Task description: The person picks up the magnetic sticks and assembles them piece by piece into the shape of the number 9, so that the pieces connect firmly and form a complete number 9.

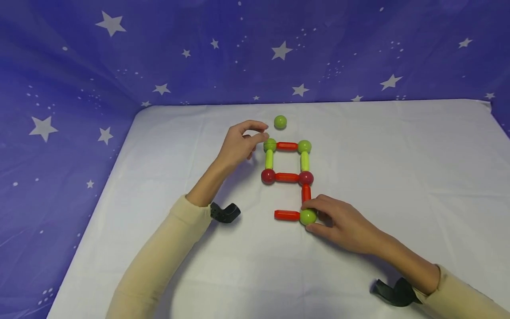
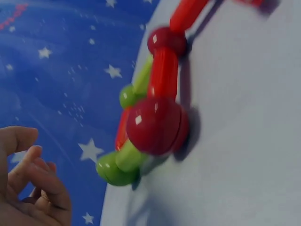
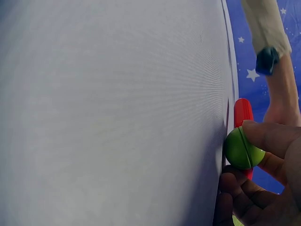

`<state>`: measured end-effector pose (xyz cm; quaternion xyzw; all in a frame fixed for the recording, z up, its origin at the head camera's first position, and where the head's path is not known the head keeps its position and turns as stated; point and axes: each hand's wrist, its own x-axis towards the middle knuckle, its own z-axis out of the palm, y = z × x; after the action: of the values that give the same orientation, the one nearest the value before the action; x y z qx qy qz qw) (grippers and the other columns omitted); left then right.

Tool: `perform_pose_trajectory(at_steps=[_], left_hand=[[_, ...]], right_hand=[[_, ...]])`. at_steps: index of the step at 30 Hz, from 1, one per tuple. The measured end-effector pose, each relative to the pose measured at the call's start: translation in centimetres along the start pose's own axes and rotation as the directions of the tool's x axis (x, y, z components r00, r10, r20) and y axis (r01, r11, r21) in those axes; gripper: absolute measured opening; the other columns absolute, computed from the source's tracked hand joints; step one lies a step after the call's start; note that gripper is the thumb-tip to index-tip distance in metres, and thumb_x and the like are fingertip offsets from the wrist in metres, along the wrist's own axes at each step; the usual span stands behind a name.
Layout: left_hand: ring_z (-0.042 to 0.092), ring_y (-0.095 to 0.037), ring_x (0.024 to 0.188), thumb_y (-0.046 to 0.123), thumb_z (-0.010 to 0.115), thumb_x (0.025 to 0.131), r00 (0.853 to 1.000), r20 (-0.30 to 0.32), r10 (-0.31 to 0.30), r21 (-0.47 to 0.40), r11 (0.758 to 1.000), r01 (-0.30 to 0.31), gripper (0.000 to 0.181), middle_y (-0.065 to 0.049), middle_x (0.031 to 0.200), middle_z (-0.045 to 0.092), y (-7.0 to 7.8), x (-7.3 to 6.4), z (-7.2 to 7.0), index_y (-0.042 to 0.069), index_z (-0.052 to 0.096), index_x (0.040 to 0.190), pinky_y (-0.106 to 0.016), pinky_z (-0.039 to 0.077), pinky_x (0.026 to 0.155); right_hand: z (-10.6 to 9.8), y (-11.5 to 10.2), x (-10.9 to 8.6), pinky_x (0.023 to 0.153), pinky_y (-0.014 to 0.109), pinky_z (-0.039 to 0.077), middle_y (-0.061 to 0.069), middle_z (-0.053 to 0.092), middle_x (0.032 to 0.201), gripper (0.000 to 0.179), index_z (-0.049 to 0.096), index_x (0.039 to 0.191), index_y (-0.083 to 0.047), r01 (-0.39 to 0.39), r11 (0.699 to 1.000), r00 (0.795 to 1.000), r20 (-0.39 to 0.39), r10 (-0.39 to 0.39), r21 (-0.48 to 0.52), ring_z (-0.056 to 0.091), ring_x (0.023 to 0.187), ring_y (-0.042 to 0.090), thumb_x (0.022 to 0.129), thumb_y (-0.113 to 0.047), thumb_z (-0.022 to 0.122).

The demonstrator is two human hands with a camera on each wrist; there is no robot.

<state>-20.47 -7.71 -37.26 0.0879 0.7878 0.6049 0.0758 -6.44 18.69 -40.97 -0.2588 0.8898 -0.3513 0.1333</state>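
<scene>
A frame of balls and rods lies on the white cloth. Its upper square has two green balls, the left one (image 1: 269, 145), two red balls, the left one (image 1: 268, 176), plus red and yellow-green rods between them. From the right red ball (image 1: 306, 178) a red rod (image 1: 306, 193) runs down to a lower green ball (image 1: 308, 216). My right hand (image 1: 344, 223) pinches that ball between thumb and fingers; another red rod (image 1: 286, 215) sticks out leftward from it. My left hand (image 1: 241, 144) hovers by the upper left green ball, fingers loosely bent, holding nothing in the left wrist view.
Behind the square, a loose green ball (image 1: 280, 122) sits apart on the white cloth (image 1: 398, 168). A blue star-patterned curtain (image 1: 247, 57) rises along the back and left of the table. Black wrist mounts show at the left (image 1: 225, 213) and right cuffs.
</scene>
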Motion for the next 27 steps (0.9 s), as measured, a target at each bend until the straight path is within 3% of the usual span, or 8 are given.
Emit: perform_pose_trajectory(at_steps=[3, 7, 12, 16, 20, 27], left_hand=[[0.056, -0.018, 0.086, 0.017, 0.068, 0.093, 0.999, -0.041, 0.031, 0.070, 0.997, -0.028, 0.026, -0.007, 0.119, 0.063, -0.6, 1.8, 0.3, 0.009, 0.068, 0.117, -0.026, 0.044, 0.067], [0.054, -0.019, 0.113, 0.017, 0.070, 0.091, 0.995, -0.047, 0.083, 0.134, 0.988, -0.076, 0.032, -0.011, 0.124, 0.062, -1.3, 3.6, 0.5, 0.006, 0.067, 0.121, -0.028, 0.041, 0.090], [0.053, -0.018, 0.114, 0.019, 0.070, 0.092, 0.993, 0.013, 0.120, 0.153, 0.981, -0.121, 0.038, -0.011, 0.129, 0.059, -1.5, 5.6, 0.9, 0.010, 0.064, 0.128, -0.030, 0.041, 0.092], [0.052, -0.023, 0.114, 0.024, 0.069, 0.093, 0.990, 0.060, 0.125, 0.250, 0.959, -0.136, 0.045, -0.012, 0.134, 0.055, -1.6, 6.8, 1.3, 0.010, 0.060, 0.134, -0.032, 0.043, 0.089], [0.050, -0.024, 0.121, 0.031, 0.070, 0.092, 0.989, 0.103, 0.102, 0.313, 0.941, -0.129, 0.051, -0.010, 0.138, 0.052, -2.1, 7.5, 1.6, 0.012, 0.056, 0.138, -0.036, 0.044, 0.095], [0.048, -0.020, 0.125, 0.038, 0.067, 0.092, 0.991, 0.123, 0.042, 0.312, 0.947, -0.078, 0.058, -0.008, 0.140, 0.051, -3.2, 8.2, 1.9, 0.018, 0.051, 0.144, -0.041, 0.040, 0.102]], right_hand=[[0.0, 0.1, 0.0, 0.070, 0.027, 0.048, -0.012, 0.055, 0.094, 0.039, 0.063, 0.122, -0.019, 0.020, 1.000, 1.000, -0.007, -0.019, 0.007, 0.052, 0.083, 0.012, 0.087, -0.019, 0.078], [0.1, 0.2, 0.0, 0.070, 0.027, 0.047, -0.012, 0.054, 0.094, 0.037, 0.063, 0.123, -0.019, 0.038, 0.999, 0.999, -0.009, -0.038, 0.021, 0.051, 0.083, 0.011, 0.088, -0.021, 0.076], [0.0, 0.2, -0.1, 0.069, 0.027, 0.047, -0.012, 0.054, 0.094, 0.036, 0.063, 0.122, -0.018, 0.027, 0.999, 1.000, -0.011, -0.027, 0.026, 0.051, 0.083, 0.011, 0.089, -0.022, 0.076], [0.0, 0.2, -0.1, 0.070, 0.027, 0.048, -0.012, 0.055, 0.094, 0.037, 0.063, 0.123, -0.018, 0.018, 0.999, 1.000, -0.007, -0.017, 0.028, 0.052, 0.083, 0.011, 0.088, -0.021, 0.076], [-0.1, 0.2, -0.1, 0.070, 0.027, 0.048, -0.012, 0.055, 0.095, 0.038, 0.063, 0.124, -0.018, 0.012, 0.999, 1.000, -0.003, -0.012, 0.031, 0.051, 0.084, 0.011, 0.089, -0.022, 0.076], [0.0, 0.2, 0.0, 0.069, 0.027, 0.048, -0.012, 0.054, 0.093, 0.038, 0.063, 0.123, -0.017, 0.015, 1.000, 1.000, -0.011, -0.015, 0.026, 0.052, 0.083, 0.011, 0.087, -0.020, 0.077]])
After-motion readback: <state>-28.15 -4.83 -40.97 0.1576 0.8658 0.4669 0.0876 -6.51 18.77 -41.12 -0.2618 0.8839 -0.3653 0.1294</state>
